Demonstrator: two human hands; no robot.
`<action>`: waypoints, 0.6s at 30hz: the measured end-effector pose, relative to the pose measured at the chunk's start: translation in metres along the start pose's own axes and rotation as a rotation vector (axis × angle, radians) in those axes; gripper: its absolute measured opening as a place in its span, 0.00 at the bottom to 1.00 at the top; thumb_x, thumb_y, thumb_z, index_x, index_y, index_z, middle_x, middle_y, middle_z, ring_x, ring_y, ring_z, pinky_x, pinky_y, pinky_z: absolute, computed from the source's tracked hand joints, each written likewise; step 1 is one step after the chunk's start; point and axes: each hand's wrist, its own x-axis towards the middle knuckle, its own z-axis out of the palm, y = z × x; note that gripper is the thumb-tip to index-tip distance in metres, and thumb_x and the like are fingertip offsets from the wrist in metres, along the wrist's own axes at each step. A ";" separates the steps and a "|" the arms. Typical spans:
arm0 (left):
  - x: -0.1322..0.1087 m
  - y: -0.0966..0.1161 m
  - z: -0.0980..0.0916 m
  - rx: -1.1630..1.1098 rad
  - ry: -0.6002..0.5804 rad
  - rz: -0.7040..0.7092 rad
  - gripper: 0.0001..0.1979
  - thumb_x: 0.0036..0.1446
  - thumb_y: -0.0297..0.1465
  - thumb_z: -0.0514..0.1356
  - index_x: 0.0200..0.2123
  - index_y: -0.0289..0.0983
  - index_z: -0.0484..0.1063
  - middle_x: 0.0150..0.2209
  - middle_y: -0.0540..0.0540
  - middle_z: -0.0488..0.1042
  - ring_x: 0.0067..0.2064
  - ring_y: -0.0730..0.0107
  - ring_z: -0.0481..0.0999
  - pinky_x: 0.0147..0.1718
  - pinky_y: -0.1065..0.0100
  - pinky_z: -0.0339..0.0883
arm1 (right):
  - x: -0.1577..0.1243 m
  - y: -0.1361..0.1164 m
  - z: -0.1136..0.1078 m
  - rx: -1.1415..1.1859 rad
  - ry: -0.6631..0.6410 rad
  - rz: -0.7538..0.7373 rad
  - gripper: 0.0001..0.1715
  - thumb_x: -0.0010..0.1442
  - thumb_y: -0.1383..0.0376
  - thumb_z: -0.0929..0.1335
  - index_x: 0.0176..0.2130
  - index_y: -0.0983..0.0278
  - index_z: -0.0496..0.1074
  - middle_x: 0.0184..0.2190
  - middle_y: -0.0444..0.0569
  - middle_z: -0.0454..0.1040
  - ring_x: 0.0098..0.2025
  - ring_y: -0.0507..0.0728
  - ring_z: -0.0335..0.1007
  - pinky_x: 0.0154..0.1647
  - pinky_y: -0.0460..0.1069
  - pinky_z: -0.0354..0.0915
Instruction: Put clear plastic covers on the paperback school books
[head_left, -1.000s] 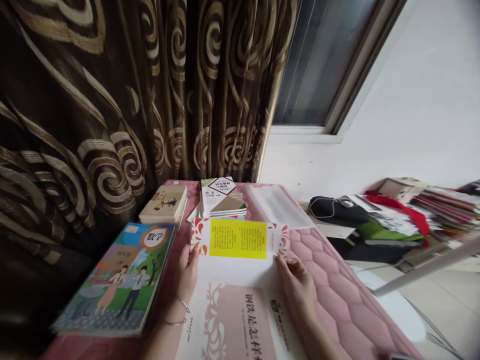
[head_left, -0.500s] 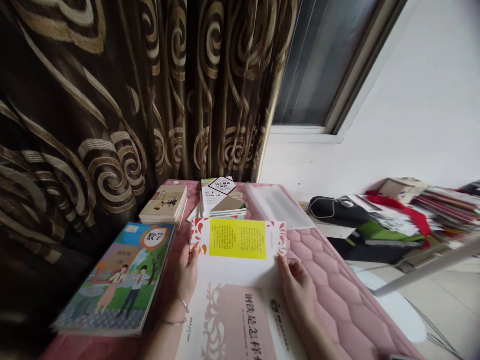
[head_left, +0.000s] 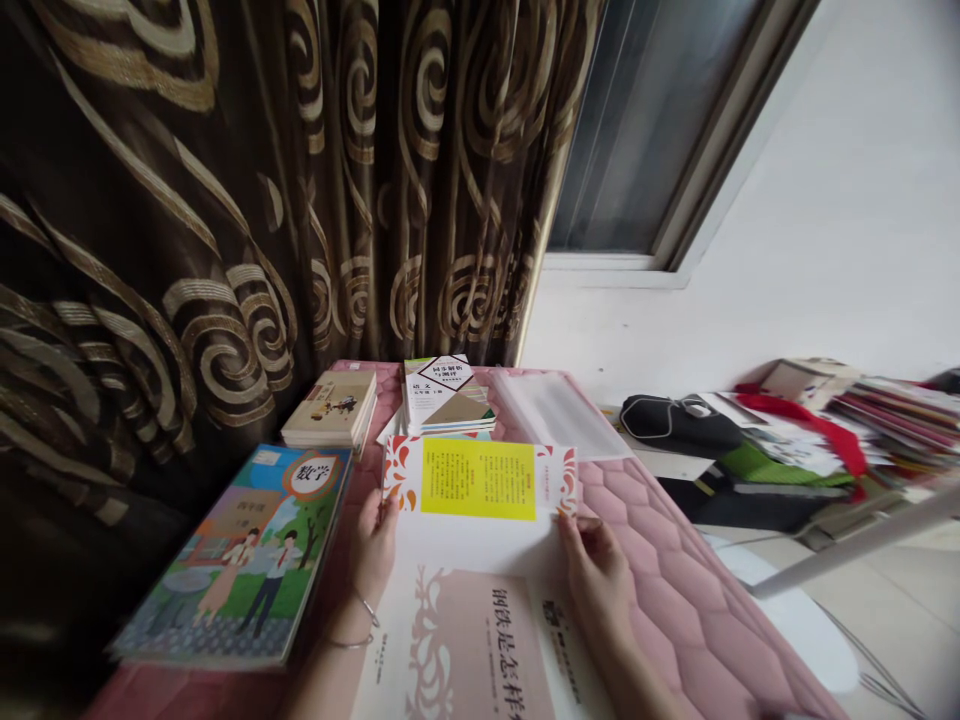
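An opened book (head_left: 480,640) lies low in the middle of the head view, its pale pink title page towards me. At its far end is a white cover flap (head_left: 559,480) with red-orange leaf shapes and a yellow printed panel. My left hand (head_left: 375,545), with a thin bracelet on the wrist, pinches the flap's left edge. On the opposite side my right hand (head_left: 600,570) grips the right edge between thumb and curled fingers. A maths textbook (head_left: 247,560) in a clear cover rests left of my left hand. The near end of the book runs out of view.
Behind the book, a stack of workbooks (head_left: 442,395) and a stack of beige books (head_left: 330,408) sit on the pink quilted cover (head_left: 675,590). Clear plastic sleeves (head_left: 559,415) lie beside them. Papers and a black pouch (head_left: 667,425) are piled at right. A patterned curtain (head_left: 420,200) hangs behind.
The view has shifted very slightly, so the surroundings sit a little further right. Both hands keep their hold on the book's flap in nearly the same place.
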 end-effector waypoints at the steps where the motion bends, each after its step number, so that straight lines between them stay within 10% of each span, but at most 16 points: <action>1: 0.001 -0.001 0.000 0.003 0.005 0.003 0.21 0.44 0.50 0.64 0.31 0.38 0.75 0.29 0.45 0.78 0.33 0.56 0.76 0.31 0.64 0.69 | 0.000 0.000 0.000 0.003 -0.003 0.003 0.27 0.48 0.41 0.69 0.27 0.62 0.68 0.24 0.46 0.71 0.29 0.56 0.64 0.29 0.49 0.61; 13: 0.002 -0.010 -0.001 0.032 0.021 -0.004 0.22 0.47 0.50 0.62 0.33 0.36 0.75 0.32 0.42 0.79 0.36 0.57 0.76 0.35 0.64 0.70 | 0.002 0.010 0.003 -0.128 0.001 -0.047 0.31 0.50 0.37 0.64 0.27 0.62 0.63 0.22 0.43 0.67 0.27 0.54 0.62 0.27 0.48 0.59; 18: 0.002 -0.010 0.002 0.036 0.018 0.000 0.24 0.49 0.51 0.60 0.37 0.37 0.75 0.36 0.42 0.79 0.39 0.57 0.77 0.38 0.64 0.70 | 0.004 0.010 0.003 -0.032 0.012 -0.023 0.33 0.50 0.42 0.68 0.43 0.62 0.63 0.28 0.44 0.72 0.31 0.56 0.68 0.30 0.48 0.63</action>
